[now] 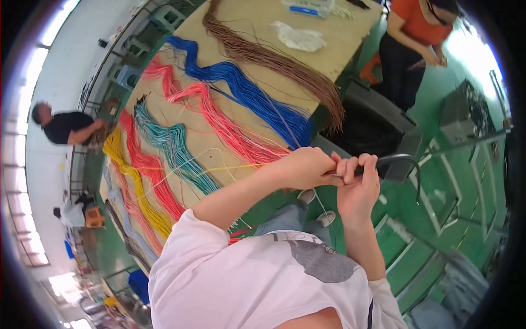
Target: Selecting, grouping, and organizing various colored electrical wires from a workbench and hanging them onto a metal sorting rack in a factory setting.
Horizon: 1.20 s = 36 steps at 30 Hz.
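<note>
The tube (395, 158) is black; wire bundles (239, 82) include blue, yellow, brown, teal.

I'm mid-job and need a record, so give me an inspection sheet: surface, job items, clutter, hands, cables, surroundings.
Surface: light tan flat tabletop, bare patches showing.
Job items: glossy black curved tube, held clear of the tabletop.
Clutter: crumpled translucent plastic bag; clear plastic box at the far edge.
Hands: right hand curled around the tube; left hand beside it, its grip hidden.
Cables: long wavy brown wire bundle, its ends past the table edge; blue wire bundle, teal wire bundle, yellow wire bundle and pinkish-red ones.
Surroundings: open black bin beside the table; co-worker in an orange top; green floor.
</note>
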Available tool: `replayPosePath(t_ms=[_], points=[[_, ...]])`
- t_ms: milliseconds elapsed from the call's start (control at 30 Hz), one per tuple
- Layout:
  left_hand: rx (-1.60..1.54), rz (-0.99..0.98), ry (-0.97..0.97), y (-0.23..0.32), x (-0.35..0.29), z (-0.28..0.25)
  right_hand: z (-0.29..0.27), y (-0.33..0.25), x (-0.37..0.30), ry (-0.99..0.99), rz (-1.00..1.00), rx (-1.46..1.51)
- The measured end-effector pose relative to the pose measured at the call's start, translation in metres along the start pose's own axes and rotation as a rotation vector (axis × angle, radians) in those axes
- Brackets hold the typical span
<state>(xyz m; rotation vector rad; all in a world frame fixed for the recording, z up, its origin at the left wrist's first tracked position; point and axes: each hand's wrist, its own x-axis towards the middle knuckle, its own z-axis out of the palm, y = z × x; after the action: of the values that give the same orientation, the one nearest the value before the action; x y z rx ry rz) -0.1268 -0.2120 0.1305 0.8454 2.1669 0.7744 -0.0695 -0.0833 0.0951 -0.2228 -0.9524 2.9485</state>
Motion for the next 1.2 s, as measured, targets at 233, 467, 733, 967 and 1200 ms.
replayPosePath(t_ms=[233, 467, 733, 967, 1200], points=[[-0.375, 0.112, -0.375, 0.0, -0.032, 0.009, 0.015, -0.114, -0.048, -0.247, -0.059, 0.027], [-0.316, 0.845, -0.3, 0.178, -0.055, 0.04, -0.006, -0.269, -0.129, -0.376, -0.103, 0.437], [-0.605, 0.63, -0.374, 0.18, 0.029, 0.091, -0.056, -0.242, -0.128, -0.251, -0.291, 0.253], [-0.384, 0.653, 0.075, 0.178, 0.032, 0.104, -0.071, -0.252, -0.125, -0.172, -0.335, 0.544], [-0.41, 0.614, -0.083, 0.159, 0.039, 0.097, -0.048, -0.213, -0.115, -0.252, -0.456, 0.104]])
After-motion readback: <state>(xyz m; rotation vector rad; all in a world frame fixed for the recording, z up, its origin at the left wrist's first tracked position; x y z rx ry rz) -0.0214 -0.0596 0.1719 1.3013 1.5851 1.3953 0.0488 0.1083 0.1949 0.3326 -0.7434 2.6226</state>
